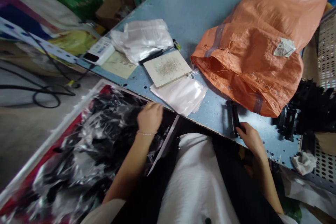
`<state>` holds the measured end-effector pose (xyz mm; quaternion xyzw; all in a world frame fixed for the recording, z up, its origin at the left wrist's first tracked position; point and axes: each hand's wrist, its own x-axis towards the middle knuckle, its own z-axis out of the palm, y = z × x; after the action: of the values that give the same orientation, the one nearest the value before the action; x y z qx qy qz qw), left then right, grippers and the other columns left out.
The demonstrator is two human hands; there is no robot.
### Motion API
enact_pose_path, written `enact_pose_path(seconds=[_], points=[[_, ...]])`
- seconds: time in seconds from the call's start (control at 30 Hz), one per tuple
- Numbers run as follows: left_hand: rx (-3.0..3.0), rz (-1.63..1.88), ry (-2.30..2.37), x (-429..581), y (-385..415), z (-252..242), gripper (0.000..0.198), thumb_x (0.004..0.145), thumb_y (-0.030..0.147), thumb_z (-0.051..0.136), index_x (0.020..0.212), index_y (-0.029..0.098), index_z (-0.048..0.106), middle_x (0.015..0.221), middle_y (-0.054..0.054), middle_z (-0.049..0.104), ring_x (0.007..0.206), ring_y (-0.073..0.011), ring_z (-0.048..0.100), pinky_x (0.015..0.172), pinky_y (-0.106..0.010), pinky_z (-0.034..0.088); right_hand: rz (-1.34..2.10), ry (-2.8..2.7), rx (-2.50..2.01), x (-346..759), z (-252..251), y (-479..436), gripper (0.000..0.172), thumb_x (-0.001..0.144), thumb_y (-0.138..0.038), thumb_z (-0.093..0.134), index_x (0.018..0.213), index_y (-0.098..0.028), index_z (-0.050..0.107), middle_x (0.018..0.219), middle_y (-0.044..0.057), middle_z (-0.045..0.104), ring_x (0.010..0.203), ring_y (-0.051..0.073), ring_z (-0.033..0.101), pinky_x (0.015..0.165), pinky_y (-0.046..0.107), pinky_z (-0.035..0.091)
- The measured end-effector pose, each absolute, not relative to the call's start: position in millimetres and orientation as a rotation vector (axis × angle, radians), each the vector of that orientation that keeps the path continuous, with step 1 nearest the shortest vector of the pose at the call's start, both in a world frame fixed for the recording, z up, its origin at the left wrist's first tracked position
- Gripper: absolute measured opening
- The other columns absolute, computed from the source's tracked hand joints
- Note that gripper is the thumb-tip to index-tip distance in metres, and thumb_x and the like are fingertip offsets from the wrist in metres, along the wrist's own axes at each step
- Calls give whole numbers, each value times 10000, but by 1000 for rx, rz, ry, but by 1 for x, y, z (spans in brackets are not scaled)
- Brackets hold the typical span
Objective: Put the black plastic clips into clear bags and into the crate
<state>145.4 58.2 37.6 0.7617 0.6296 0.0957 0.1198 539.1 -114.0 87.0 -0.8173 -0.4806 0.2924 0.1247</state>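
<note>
My right hand (250, 136) pinches the near end of a slim black plastic part (233, 119) between thumb and fingers, at the front edge of the blue table (199, 3). Another matching part seems to lie against it. Over a bin of black parts in clear plastic bags (97, 147) is my left hand (150, 117), just off the table's edge. Its fingers look bent but are smeared by motion, so whether they hold anything cannot be told. Flat clear bags (183, 94) lie on the table between my hands, partly under a pale square board (168, 68).
A big orange woven sack (249, 59) covers the table's right side. Beside it is a heap of black parts (315, 108). A stack of clear bags (147, 38), a white power strip (99, 50) and a paper sheet (119, 64) lie left. A black cable (47, 92) hangs there.
</note>
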Motion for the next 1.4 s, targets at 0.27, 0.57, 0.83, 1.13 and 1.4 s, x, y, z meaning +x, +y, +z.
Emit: enact_pose_path(seconds=[0.27,0.57,0.83,1.13,1.4], points=[[2077,610,1358,237,101,45,109,829,160,663,720,165,660,863,-87,679,879,-229,634,848,-375,526,1487,-1027,-1685,491,94,-81,248,812,-417,694,904,-193,644,729,-15,630,621,133,558,578,264,462],[1346,758,1237,212,126,44,114,732,194,695,754,169,586,665,-4,659,616,-142,619,608,-262,507,2011,-359,-1080,443,65,-33,311,644,-331,844,718,-191,577,523,-56,489,420,62,401,387,180,355],[2152,792,1219,197,122,50,416,884,104,449,1231,151,675,1346,-117,633,1271,-222,590,1114,-419,487,2093,-201,-1008,425,48,-17,349,638,-274,860,829,-186,581,651,25,664,485,68,496,394,132,398],[2296,857,649,218,51,89,734,912,-5,391,1572,305,312,1487,-101,514,1394,-198,493,1173,-420,454,1931,-385,-1107,403,40,15,305,700,-374,794,833,-192,588,660,-11,605,503,76,470,432,171,411],[2429,799,896,207,19,92,492,949,164,539,1434,239,507,1318,-119,620,1223,-239,626,1081,-409,541,1439,-1162,-1328,384,69,-3,293,815,-415,689,1006,-193,668,850,7,673,750,148,616,694,272,532]])
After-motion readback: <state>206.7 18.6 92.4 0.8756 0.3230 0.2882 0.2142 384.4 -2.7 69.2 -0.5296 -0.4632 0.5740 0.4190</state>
